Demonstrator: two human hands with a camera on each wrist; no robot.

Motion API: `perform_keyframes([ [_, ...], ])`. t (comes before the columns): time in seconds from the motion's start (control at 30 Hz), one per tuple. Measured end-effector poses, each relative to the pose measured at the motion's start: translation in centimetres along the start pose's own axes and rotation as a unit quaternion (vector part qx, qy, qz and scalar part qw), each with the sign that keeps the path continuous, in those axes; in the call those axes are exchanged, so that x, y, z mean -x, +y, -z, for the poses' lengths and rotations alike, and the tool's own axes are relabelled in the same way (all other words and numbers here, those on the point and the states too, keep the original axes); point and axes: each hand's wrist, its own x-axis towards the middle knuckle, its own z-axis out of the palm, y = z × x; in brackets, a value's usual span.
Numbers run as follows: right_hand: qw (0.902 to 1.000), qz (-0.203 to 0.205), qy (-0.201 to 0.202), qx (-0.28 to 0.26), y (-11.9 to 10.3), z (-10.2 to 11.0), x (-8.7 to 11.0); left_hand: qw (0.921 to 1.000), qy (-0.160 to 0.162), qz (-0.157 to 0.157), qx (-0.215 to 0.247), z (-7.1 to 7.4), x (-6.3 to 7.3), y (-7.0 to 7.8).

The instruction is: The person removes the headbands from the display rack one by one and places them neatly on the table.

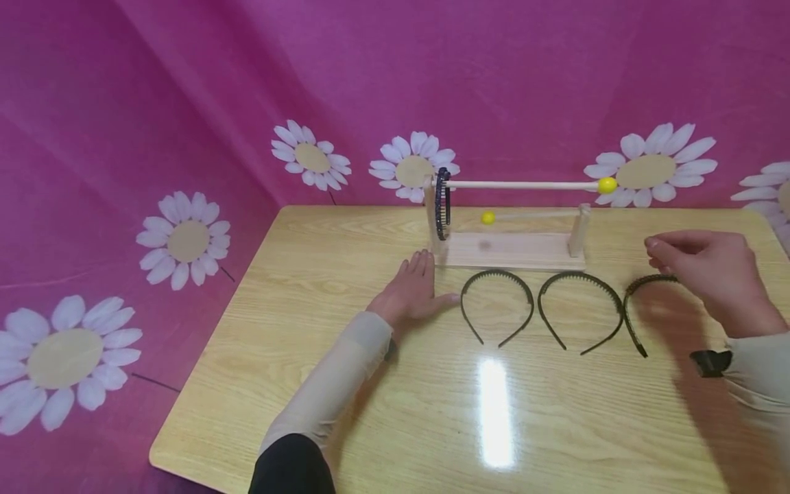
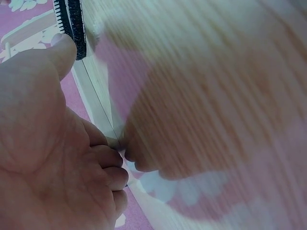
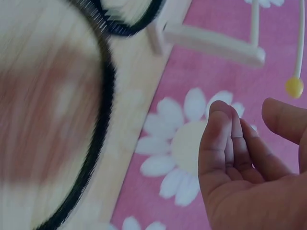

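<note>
My left hand (image 1: 410, 288) lies flat on the table with its fingers straight, fingertips at the left end of a wooden stand (image 1: 512, 252). Its thumb points at the leftmost of three dark toothed headbands, the left headband (image 1: 496, 272). Beside it lie the middle headband (image 1: 570, 276) and the right headband (image 1: 631, 295). Over the right headband hovers my right hand (image 1: 710, 274), partly covering it. In the right wrist view a gap shows between thumb and loosely bent fingers (image 3: 216, 143), with nothing held. Another dark headband (image 1: 441, 206) hangs on the stand's upper rod, against the left post.
The upper rod (image 1: 524, 185) ends at the right in a yellow ball (image 1: 607, 185). A lower rod (image 1: 537, 215) runs left from the short right post (image 1: 579, 232) to another yellow ball (image 1: 488, 217). Behind the wooden table (image 1: 296, 274) hangs a pink flowered cloth (image 1: 494, 82).
</note>
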Motion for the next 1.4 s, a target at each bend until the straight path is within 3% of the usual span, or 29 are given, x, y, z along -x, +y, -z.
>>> perform_keyframes([
  [0.3, 0.9986, 0.035, -0.037, 0.013, -3.3, -2.7, 0.0, 1.0000, 0.000, 0.001, 0.001, 0.1, 0.0, 0.2],
  [0.53, 0.9952, 0.086, -0.045, -0.008, -6.3, -5.9, 0.1, 1.0000, -0.001, 0.004, 0.003, 0.0, 0.0, 0.1],
  [0.93, 0.9874, 0.133, -0.067, -0.054, -10.4, -10.9, -0.6, 0.9999, 0.009, 0.010, 0.002, -0.3, 0.1, 0.2],
  [1.4, 0.9844, 0.132, -0.078, -0.087, -14.0, -15.3, -1.3, 0.9995, 0.026, -0.003, 0.015, -0.3, -0.2, -0.6],
])
